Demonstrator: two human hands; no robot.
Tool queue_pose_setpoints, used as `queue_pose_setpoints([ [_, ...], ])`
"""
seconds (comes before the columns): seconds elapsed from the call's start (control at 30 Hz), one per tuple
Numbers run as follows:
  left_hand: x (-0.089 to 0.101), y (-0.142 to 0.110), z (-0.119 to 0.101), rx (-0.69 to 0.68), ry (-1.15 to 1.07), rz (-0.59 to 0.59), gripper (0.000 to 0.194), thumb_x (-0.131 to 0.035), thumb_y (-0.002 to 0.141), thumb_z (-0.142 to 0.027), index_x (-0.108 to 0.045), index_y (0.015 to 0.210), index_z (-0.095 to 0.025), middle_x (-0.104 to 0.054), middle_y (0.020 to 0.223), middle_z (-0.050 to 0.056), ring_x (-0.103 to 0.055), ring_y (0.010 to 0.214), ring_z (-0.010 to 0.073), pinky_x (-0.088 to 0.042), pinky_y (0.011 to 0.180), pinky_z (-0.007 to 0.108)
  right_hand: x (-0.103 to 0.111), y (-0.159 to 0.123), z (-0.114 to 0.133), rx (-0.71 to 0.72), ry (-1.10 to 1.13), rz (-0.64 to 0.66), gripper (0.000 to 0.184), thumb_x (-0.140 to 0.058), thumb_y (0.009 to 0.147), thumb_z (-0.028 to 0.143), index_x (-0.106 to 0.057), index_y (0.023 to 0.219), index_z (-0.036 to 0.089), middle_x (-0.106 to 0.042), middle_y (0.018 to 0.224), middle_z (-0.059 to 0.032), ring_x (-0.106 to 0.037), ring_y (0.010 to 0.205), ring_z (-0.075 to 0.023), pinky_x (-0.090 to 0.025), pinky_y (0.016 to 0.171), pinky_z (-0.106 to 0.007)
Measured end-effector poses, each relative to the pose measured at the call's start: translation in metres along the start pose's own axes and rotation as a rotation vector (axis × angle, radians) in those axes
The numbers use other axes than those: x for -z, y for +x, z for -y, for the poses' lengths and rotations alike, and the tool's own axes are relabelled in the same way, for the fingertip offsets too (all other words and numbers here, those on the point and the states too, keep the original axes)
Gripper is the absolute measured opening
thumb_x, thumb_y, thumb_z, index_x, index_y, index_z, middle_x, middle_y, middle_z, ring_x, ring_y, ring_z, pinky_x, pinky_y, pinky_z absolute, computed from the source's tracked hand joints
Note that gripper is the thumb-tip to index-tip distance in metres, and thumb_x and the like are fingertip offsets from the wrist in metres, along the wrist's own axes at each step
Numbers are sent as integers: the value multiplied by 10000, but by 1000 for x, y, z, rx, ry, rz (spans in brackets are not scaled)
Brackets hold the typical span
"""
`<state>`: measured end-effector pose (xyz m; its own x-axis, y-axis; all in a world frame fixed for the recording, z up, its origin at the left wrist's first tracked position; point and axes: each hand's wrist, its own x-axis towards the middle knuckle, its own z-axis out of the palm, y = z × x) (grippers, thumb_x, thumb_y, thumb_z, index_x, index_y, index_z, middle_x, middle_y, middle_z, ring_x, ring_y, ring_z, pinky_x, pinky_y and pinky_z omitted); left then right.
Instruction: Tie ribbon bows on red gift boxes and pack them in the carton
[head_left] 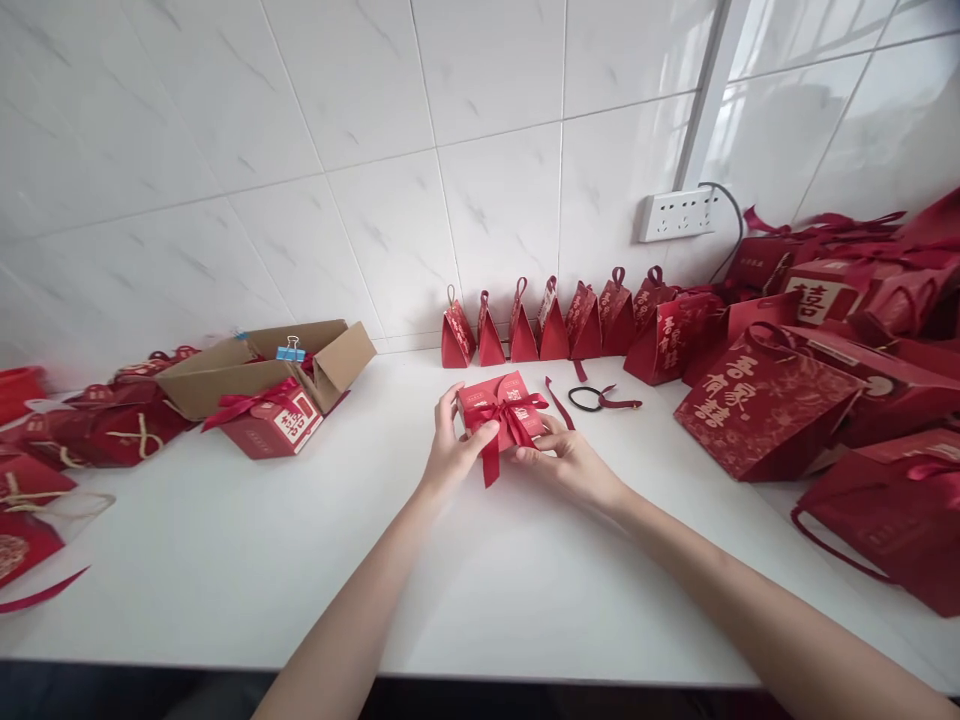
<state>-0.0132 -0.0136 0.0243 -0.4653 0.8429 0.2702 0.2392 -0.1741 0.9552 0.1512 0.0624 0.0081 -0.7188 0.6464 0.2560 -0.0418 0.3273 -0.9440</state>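
Note:
Between my two hands is a small red gift box [491,394] with pale lettering, tied with a red ribbon bow [508,412]. My left hand [456,440] grips its left side, the thumb pressed near the bow. At the lower right corner, my right hand [561,455] has its fingers closed around the box and the ribbon's end. One ribbon tail hangs down in front of the box. Just beyond my right hand lie a loose dark red ribbon strip [559,403] and a black elastic loop [584,399] with a short red ribbon beside it.
Small triangular red boxes [491,335] with loops stand along the tiled wall. Larger red boxes [765,405] pile up on the right. To the left are an open cardboard box [202,378] with a blue binder clip [290,350], a bowed red box [262,425] and more red boxes [124,425].

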Motion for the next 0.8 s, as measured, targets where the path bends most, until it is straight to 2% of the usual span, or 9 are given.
queue_pose_setpoints([
  [0.13, -9, -1, -1, -6, 1, -120, 635, -697, 707, -380, -363, 1234, -266, -461, 1287, 84, -493, 1183, 223, -457, 931, 333, -1, -3, 3, 23, -3, 82, 337, -623, 774, 555, -757, 861, 259, -490, 1318, -49, -463, 1217, -261, -337, 1055, -400],
  [0.27, -8, 1, 2, -1, -24, -159, 626, -717, 683, -337, -356, 1188, -255, -474, 1248, 84, -574, 1061, 192, -494, 868, 310, -5, -6, 4, 34, -51, 122, 331, -595, 808, 526, -757, 818, 237, -440, 1371, -47, -455, 1226, -280, -359, 1040, -412],
  [0.47, -7, 1, 4, -17, 16, -190, 592, -709, 678, -308, -358, 1150, -244, -478, 1222, 76, -580, 1039, 175, -490, 859, 297, -7, -8, 7, 20, -134, 145, 337, -543, 849, 472, -748, 807, 207, -472, 1297, -78, -554, 1068, -263, -459, 906, -376],
  [0.53, -7, 0, 3, -28, 42, -221, 572, -708, 675, -292, -369, 1133, -238, -466, 1235, 78, -557, 1082, 178, -477, 881, 296, -6, -7, 9, 8, -133, 159, 331, -539, 851, 453, -746, 790, 202, -492, 1255, -75, -566, 1028, -244, -459, 894, -364],
  [0.63, -8, 0, 3, -29, 73, -253, 564, -710, 672, -287, -374, 1123, -237, -460, 1245, 80, -534, 1117, 183, -465, 894, 300, -3, -5, 10, 13, -89, 175, 303, -557, 842, 427, -740, 756, 201, -506, 1230, -61, -544, 1071, -227, -420, 943, -344],
  [0.8, -7, 0, 2, 2, 99, -239, 565, -711, 677, -306, -377, 1129, -250, -464, 1257, 72, -543, 1095, 182, -470, 871, 305, 1, -3, 7, 11, -65, 200, 284, -564, 831, 413, -739, 738, 209, -472, 1304, -35, -531, 1091, -220, -393, 963, -343],
])
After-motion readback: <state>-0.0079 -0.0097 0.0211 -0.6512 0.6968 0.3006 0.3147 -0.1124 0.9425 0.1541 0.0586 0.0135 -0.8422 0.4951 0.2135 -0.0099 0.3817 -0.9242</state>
